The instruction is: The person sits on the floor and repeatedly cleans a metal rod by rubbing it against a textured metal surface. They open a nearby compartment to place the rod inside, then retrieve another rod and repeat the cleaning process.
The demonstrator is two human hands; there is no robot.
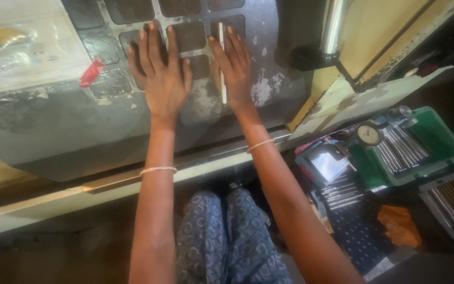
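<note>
Pressing flat on a dark grey surface plate [132,126] with a grid of shallow square recesses, photographed from above: left hand [161,73] spread palm-down, fingers open and holding nothing; right hand [236,71] likewise flat, fingers extended and together, gripping nothing. Thin steel rod [222,63] lay on the plate between the two hands, touching or just beside the inner edge of the right hand, its long axis running away from the body, parallel to the right fingers. Clearly nearer the right hand than the left, which rested a short way off across the recesses. Seen right of the plate and lower: a green tray [437,142] of similar rods, a dial gauge [369,134] just beside it, an orange cloth [399,225]. Left of the hands on the plate, a scrap of red tape [91,72] below a clear plastic bag [22,47]. Beaded bracelets on both wrists; patterned blue trousers below the plate's near edge.
</note>
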